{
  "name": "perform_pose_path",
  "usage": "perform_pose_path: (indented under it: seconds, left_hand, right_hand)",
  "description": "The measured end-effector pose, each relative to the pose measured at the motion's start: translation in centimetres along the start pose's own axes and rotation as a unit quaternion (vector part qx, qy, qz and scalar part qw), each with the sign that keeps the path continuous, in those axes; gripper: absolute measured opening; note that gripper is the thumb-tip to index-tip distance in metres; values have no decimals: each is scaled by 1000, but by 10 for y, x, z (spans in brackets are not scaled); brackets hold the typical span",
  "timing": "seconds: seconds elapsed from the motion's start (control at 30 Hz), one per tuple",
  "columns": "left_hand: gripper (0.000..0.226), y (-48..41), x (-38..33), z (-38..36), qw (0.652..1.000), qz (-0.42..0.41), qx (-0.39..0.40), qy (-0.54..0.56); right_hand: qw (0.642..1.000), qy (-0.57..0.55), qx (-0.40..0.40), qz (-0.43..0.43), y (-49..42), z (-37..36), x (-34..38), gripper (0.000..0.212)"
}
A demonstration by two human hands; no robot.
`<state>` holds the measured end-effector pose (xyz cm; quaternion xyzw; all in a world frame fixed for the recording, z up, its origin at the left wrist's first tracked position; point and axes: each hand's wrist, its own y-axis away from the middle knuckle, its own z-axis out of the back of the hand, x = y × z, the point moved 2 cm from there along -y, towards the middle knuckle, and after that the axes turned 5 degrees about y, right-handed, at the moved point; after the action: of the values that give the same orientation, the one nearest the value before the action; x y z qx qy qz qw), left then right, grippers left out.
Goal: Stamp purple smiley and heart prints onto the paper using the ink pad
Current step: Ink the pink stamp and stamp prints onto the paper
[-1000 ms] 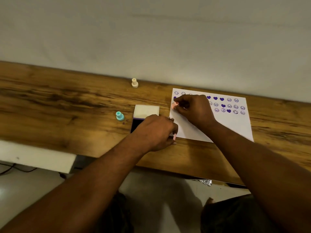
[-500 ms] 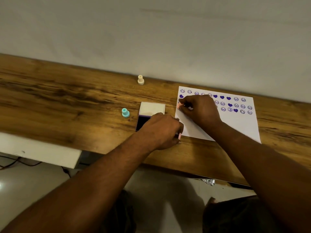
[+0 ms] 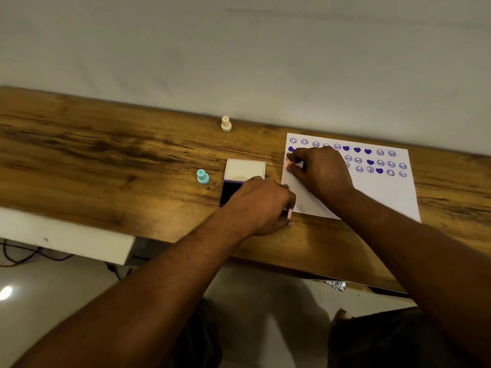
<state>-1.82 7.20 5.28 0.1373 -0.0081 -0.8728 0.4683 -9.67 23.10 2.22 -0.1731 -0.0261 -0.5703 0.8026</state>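
Note:
A white paper [image 3: 382,192] lies on the wooden table [image 3: 106,166], with rows of purple smileys and hearts across its top. My right hand [image 3: 322,173] pinches a small pink stamp [image 3: 288,164] and holds it down on the paper's left edge, below a heart print. The ink pad [image 3: 228,191] sits left of the paper, its white lid [image 3: 244,169] folded back. My left hand [image 3: 261,205] rests closed over the pad's front right part, and a pink stamp [image 3: 290,213] pokes out of the fist.
A light blue stamp [image 3: 202,177] stands left of the ink pad, and a cream stamp [image 3: 225,124] stands near the wall. The table's front edge runs just below my left wrist. Cables lie on the floor at the lower left.
The view has drifted, so everything sits further right in the frame. The right hand's stamp has edged slightly down the paper's left side. The left hand has stayed on the pad.

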Motion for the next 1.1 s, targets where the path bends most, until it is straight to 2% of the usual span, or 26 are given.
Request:
perform_pose_path:
  seconds: [0.17,0.33,0.43,0.5,0.6,0.7,0.77,0.83,1.0,1.1]
  left_hand:
    - [38,-2,-1,-2,1000,12,-15,-1]
    - [38,-3,0,-4,998,44,-39,11]
    - [40,-3,2,-5,997,56,-42,21]
    - [39,-4,4,-7,996,66,-42,35]
    - [39,-4,4,-9,995,72,-50,51]
    - [41,-6,4,-10,994,75,-63,57]
    - [43,-7,5,-9,991,86,-74,67]
    - [43,-8,7,-6,983,112,-110,93]
    - [43,-10,18,5,924,184,-258,212]
    - [44,-10,22,8,905,192,-292,244]
  right_hand:
    - [1000,15,4,-12,2,1,1,25]
    - [999,-30,37,-25,1,10,-1,25]
    - [994,-98,14,-45,3,21,-7,24]
    - [972,-208,-13,-104,5,31,-18,25]
    - [910,-341,-28,-234,12,38,-42,36]
    - [853,-435,-34,-287,22,42,-57,37]
    - [843,-458,-24,-279,25,44,-57,31]
    - [851,-461,0,-252,27,45,-51,25]
    - [860,-472,41,-188,30,48,-33,25]
    - [862,-475,45,-171,28,48,-23,23]
